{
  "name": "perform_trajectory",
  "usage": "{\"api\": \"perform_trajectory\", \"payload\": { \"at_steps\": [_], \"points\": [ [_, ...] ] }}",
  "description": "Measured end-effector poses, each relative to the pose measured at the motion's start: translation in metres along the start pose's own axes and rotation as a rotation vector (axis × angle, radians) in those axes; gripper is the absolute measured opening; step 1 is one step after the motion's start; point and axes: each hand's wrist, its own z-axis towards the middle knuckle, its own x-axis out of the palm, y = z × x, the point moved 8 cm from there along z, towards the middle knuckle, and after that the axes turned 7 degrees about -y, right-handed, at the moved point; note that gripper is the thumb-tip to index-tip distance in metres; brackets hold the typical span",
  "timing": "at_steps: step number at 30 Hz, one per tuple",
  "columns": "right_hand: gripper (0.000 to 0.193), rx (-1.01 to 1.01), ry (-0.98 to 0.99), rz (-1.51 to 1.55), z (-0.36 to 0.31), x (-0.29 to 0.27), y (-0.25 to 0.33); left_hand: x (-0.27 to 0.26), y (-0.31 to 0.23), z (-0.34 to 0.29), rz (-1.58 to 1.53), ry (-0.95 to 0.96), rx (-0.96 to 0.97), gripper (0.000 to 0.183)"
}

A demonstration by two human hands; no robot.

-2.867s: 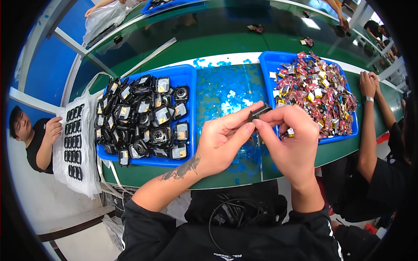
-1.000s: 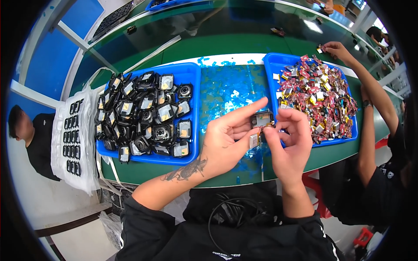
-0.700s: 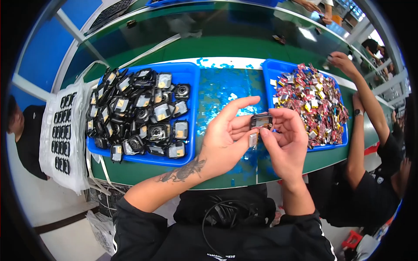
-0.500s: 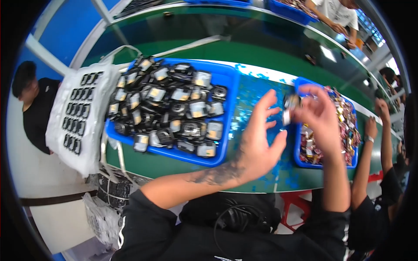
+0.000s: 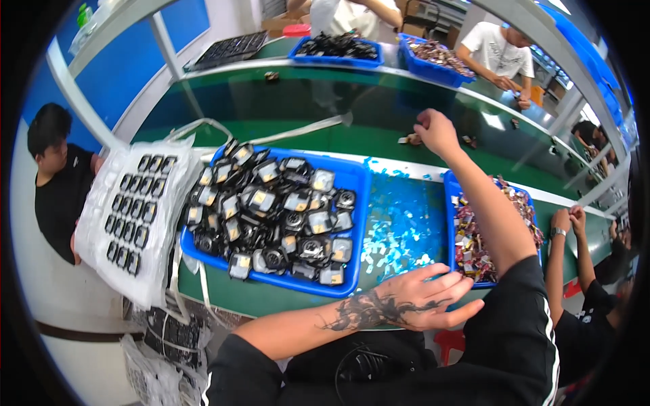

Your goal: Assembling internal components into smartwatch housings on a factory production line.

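My right hand (image 5: 439,133) reaches across to the green conveyor belt (image 5: 379,128), its fingers curled. A small brown-and-white electronic part (image 5: 409,139) is at its fingertips, low over or on the belt; the hand hides where they meet. My left hand (image 5: 426,298) hangs near the bench's front edge with fingers spread, holding nothing. To its left, a blue tray (image 5: 362,223) is heaped with black watch-like housings (image 5: 261,199). Beyond my left fingers, partly behind my right arm, a second blue tray (image 5: 450,203) holds small wired parts (image 5: 474,247).
Blue film scraps (image 5: 399,233) litter the bench between the trays. At left, a person (image 5: 57,183) stands by a white plastic-wrapped tray (image 5: 149,233) of black pieces. Small parts (image 5: 468,141) lie on the belt. Across it stand more blue bins (image 5: 433,68) and seated workers; others sit right.
My right hand has moved from above the wired-parts tray out to the belt with a small part. My left hand has dropped back toward the bench's front edge. The view has tilted upward.
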Motion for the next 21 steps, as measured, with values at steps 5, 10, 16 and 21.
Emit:
{"api": "perform_trajectory", "payload": {
  "at_steps": [5,10,16,21],
  "points": [
    [0.028,-0.480,0.303,0.348,-0.089,-0.006,0.168,-0.001,-0.006,-0.001,-0.072,-0.041,0.057,0.052],
    [0.021,-0.410,0.236,0.327,-0.116,0.037,0.188,-0.004,0.003,-0.005,-0.008,-0.078,0.008,0.039],
    [0.018,0.036,0.165,0.808,-0.116,-0.041,0.135,-0.054,0.049,-0.020,0.274,-0.516,-0.561,0.080],
    [0.014,0.179,0.404,0.970,-0.151,-0.089,0.102,-0.028,0.106,-0.043,-0.284,-0.408,-1.228,0.037]
  ]
}}
